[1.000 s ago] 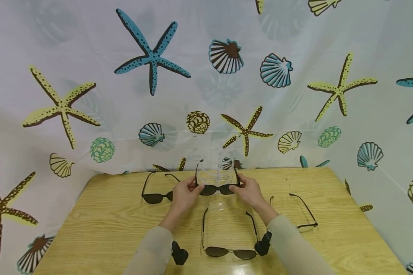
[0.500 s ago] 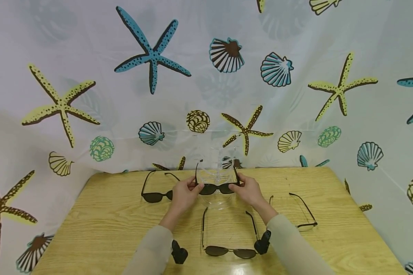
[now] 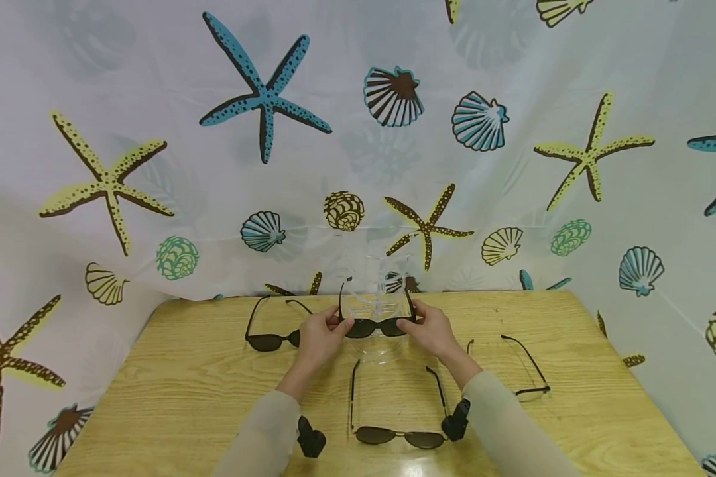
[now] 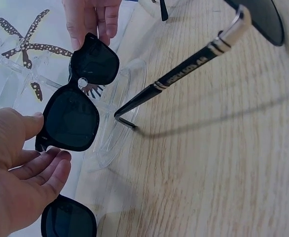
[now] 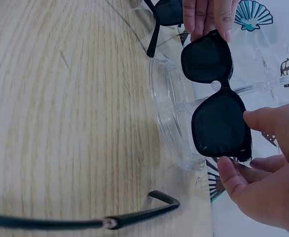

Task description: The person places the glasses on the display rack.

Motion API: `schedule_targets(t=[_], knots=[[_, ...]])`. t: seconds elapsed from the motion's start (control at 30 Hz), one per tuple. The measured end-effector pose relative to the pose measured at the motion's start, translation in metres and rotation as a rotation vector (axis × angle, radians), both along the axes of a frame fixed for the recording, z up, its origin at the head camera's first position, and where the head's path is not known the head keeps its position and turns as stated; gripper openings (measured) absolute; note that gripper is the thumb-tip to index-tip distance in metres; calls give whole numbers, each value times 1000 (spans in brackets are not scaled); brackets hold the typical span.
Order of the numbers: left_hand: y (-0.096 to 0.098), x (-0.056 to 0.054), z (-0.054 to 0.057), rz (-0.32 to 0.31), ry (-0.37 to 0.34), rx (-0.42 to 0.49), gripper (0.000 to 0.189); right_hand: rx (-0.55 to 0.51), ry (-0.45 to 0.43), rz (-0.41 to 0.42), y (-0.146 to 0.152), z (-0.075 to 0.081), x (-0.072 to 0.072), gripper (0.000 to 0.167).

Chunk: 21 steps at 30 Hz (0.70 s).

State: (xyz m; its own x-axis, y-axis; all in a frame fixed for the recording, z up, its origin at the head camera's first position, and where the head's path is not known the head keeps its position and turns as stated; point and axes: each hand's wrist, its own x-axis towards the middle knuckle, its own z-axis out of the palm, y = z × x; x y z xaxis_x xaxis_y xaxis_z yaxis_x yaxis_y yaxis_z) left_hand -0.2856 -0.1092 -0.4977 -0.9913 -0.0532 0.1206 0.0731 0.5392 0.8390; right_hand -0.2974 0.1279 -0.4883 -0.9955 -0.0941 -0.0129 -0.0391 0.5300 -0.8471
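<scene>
A pair of black sunglasses [image 3: 362,328] spans the space between both hands, lenses facing me and temples running back on either side of a clear plastic display stand [image 3: 372,268]. My left hand [image 3: 320,338] pinches the left end of the frame between thumb and fingers. At the other end, my right hand [image 3: 434,334] pinches the frame the same way. Both wrist views show the nose bridge in front of the stand's small round clear tip [image 5: 216,86]. Whether the bridge rests on the stand, I cannot tell. The stand's rounded clear base [image 4: 105,148] sits on the table.
Dark sunglasses [image 3: 266,342] lie left of my left hand, partly covered by it. Aviator sunglasses [image 3: 425,440] lie unfolded in front, between my forearms. Thin-framed glasses [image 3: 537,389] lie at right, partly behind my right arm. A seashell-print cloth [image 3: 310,179] hangs behind the wooden table [image 3: 191,371].
</scene>
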Motion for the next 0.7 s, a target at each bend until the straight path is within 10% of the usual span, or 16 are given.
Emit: schedule_targets(t=[0.7], knots=[[-31,51,17,-95,89,-8,58,-58,70,-20,41,29,51,52]])
